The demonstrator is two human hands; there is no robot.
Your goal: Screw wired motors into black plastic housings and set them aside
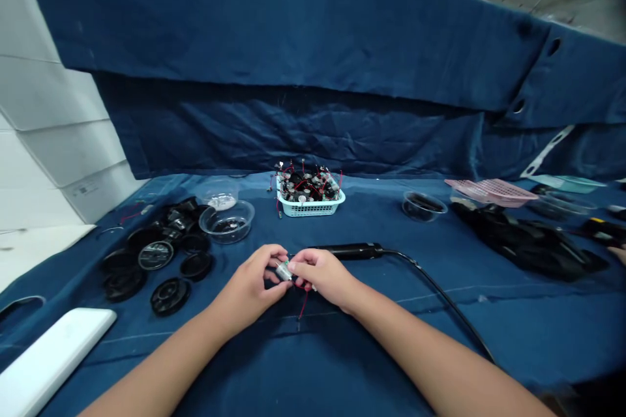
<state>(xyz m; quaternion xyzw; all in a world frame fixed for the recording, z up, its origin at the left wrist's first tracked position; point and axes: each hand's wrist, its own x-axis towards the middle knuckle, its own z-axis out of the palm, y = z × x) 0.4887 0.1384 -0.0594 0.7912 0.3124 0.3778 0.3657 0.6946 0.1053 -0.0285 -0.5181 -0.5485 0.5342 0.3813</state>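
Your left hand and right hand pinch closed on a small silver metal cylinder above the blue cloth; it should feel light and stiff, so hold its casing, sparing the thin, delicate red wires.

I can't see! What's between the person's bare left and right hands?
Head view: a small silver motor with red wires, pinched by left hand and right hand.

Before you: a small metal cylinder, bright and smooth; matt, creased blue cloth covering the surface; a teal plastic basket; a glossy clear plastic bowl; black plastic discs with a low sheen.
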